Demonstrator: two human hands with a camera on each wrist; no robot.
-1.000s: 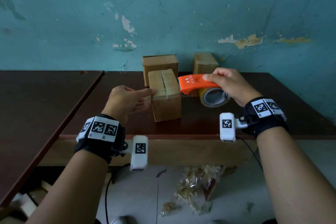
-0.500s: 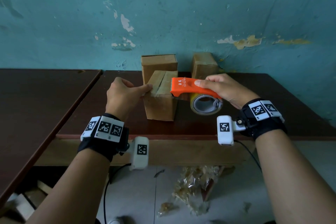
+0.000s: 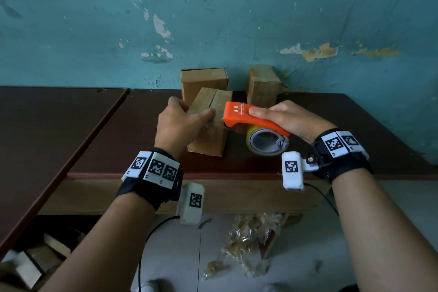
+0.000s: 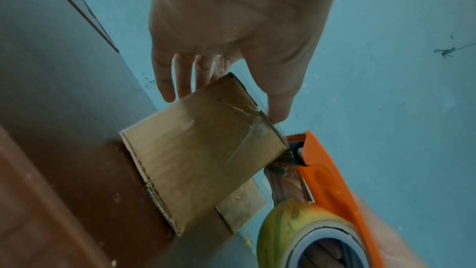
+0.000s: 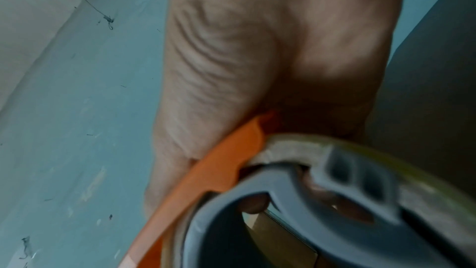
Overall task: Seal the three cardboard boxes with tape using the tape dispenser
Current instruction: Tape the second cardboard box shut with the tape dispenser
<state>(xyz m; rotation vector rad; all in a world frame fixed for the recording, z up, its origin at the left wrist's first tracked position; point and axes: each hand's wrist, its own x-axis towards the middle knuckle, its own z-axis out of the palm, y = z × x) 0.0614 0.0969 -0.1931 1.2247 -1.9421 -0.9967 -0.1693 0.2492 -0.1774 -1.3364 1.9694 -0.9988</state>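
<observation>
A small cardboard box (image 3: 208, 135) stands on the brown table (image 3: 237, 166), its top seam running away from me. My left hand (image 3: 187, 114) grips its upper left corner; the thumb (image 4: 279, 107) lies on the top edge and the fingers (image 4: 180, 80) reach behind it. Old clear tape shows on the box's side (image 4: 201, 154). My right hand (image 3: 284, 116) grips the orange tape dispenser (image 3: 239, 116), whose head touches the box's upper right edge. Its yellowish tape roll (image 3: 267, 143) hangs below. Two more cardboard boxes (image 3: 203, 80) (image 3: 263, 85) stand behind, against the wall.
A second dark table (image 3: 47, 125) adjoins on the left with a narrow gap between. The teal wall (image 3: 213, 19) rises right behind the boxes. Crumpled plastic (image 3: 251, 239) lies on the floor under the table edge.
The near box has been turned, its seam now slanting right. My left hand moved up over its top corner. The dispenser came left and nearer, its head now at the box's top right edge.
</observation>
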